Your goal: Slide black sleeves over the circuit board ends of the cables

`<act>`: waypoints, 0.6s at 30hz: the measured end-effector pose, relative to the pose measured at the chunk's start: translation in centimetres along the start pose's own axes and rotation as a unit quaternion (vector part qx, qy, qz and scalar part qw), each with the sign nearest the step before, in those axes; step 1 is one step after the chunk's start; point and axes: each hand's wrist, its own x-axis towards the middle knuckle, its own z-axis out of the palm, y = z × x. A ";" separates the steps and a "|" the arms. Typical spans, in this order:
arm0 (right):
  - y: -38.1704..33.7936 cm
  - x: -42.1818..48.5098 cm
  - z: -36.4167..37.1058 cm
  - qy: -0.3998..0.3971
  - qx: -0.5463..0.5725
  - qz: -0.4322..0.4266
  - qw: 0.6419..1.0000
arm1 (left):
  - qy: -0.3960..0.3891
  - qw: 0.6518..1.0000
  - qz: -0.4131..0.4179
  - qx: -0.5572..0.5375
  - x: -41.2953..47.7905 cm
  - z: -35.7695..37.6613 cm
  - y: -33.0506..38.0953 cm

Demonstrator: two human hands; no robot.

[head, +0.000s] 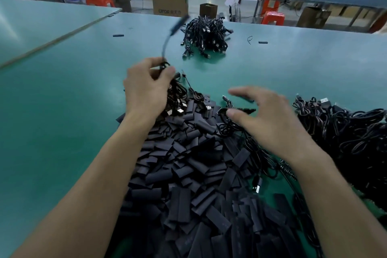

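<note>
Head view: looks down over both forearms onto a work surface, with boxes and stools blurred beyond it.
Table [62, 100]: green and wide, carrying separate heaps, which I judge keeps stock apart from finished work.
Sleeve pile [188, 174]: loose black sleeves heaped between the forearms, nearest the person, so either hand can reach one.
Cable heap [345, 136]: tangled black cables at the right edge, just beside the right forearm; probably the supply not yet sleeved.
Far cable heap [205, 35]: lies well apart across the table, likely the finished lot kept out of the way.
Left hand [146, 88]: fingers curled, pinching a cable above the far edge of the sleeve pile.
Right hand [263, 115]: fingers spread, holding nothing, thumb just beside a circuit board.
Held cable [165, 46]: rises from the left hand, its blurred end [180, 22] pointing at the far heap; whether it carries a sleeve I cannot tell.
Circuit board [240, 110]: bare cable end lying flat on the table at the pile's edge, seemingly the next to take.
Stray sleeve [118, 35]: lies alone, far left.
</note>
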 end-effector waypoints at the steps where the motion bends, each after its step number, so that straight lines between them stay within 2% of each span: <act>1: 0.1 0.0 0.3 -0.025 -0.032 -0.002 0.999 | 0.017 0.999 -0.028 -0.024 0.3 -0.1 -0.5; 4: 0.2 -0.1 0.9 -0.030 -0.030 0.017 0.999 | -0.016 0.995 -0.092 -0.044 0.6 -0.2 -2.0; 7: 0.5 0.0 0.9 -0.002 0.017 0.018 1.000 | -0.076 0.993 -0.094 0.006 0.5 -0.1 -2.8; 12: 0.6 0.2 0.5 0.030 0.082 0.012 0.996 | -0.069 0.991 0.002 0.118 -0.3 -0.1 -1.9; 14: 0.8 0.2 0.2 0.012 0.108 0.002 0.994 | -0.064 0.992 0.034 0.103 -0.8 0.1 -1.0; 16: 1.0 0.3 0.1 -0.015 0.141 -0.007 0.990 | -0.130 0.991 0.033 0.027 -1.4 0.2 0.2; 18: 1.2 0.4 0.0 -0.042 0.171 -0.014 0.984 | -0.252 0.966 0.037 -0.038 -2.2 0.4 1.5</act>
